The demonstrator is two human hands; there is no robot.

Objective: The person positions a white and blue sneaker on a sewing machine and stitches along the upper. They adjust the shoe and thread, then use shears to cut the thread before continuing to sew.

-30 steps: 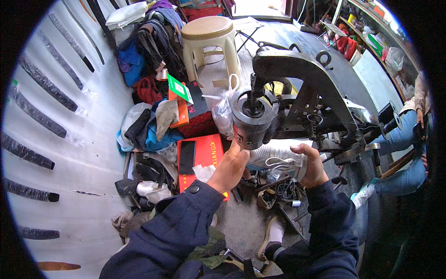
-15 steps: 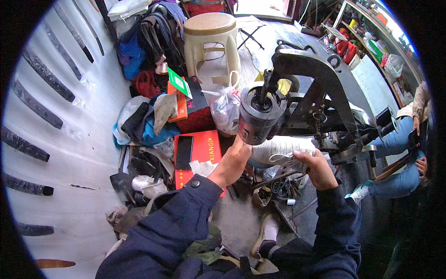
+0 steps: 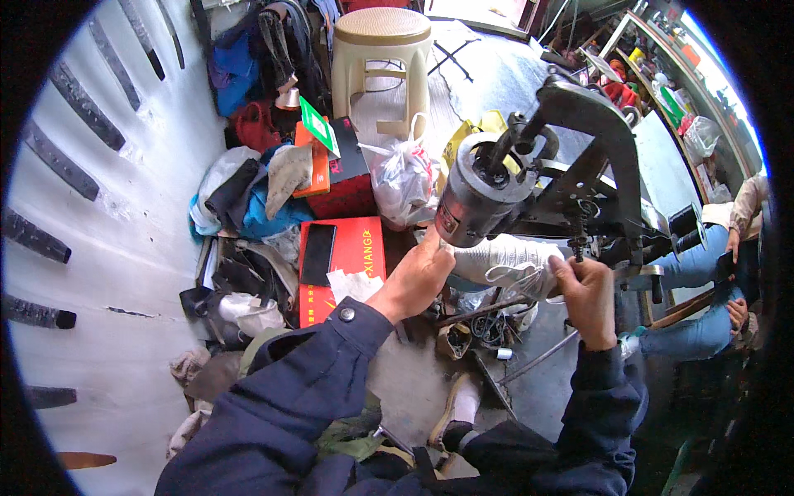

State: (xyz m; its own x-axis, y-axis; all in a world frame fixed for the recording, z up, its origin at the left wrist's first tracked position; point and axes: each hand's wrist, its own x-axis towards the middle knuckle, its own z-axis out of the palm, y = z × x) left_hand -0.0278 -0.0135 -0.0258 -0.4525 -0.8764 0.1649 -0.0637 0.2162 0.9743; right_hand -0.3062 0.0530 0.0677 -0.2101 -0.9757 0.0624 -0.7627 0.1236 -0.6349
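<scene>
The left hand (image 3: pixel 422 277) grips the white shoe (image 3: pixel 504 260) at its heel end while the right hand (image 3: pixel 583 289), at three o'clock of it, pinches its upper, steadying it under the stitching machine's (image 3: pixel 571 157) arm.

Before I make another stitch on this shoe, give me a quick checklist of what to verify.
1. Left hand on the machine's handwheel: ok, fingers at its lower rim.
2. Right hand steadying the white shoe: ok, gripping it by the needle end.
3. Shoe seated on the machine arm: ok, it lies across it.
4. Needle lined up on the seam: cannot tell, hidden by the right hand.
5. Thread fed from the black spools: cannot tell, too fine to see.
6. Laces clear of the needle: cannot tell.
</scene>
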